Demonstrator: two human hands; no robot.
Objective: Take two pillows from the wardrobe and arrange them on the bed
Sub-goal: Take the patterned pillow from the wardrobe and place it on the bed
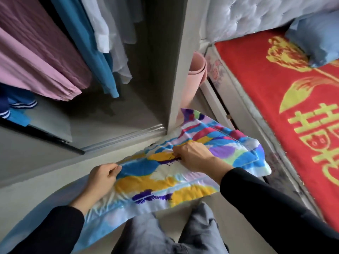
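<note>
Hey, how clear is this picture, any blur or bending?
Head view: wide-angle bending curves the wardrobe post and bed; the pillow blurs at its lower left corner, while both hands, left and right, look fairly sharp; the light is soft and even.

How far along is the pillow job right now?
Done: a blue pillow already lies at the head of the red bed. In hand: the left hand and right hand grip a multicoloured pillow outside the open wardrobe. Left: placing it on the bed.
</note>
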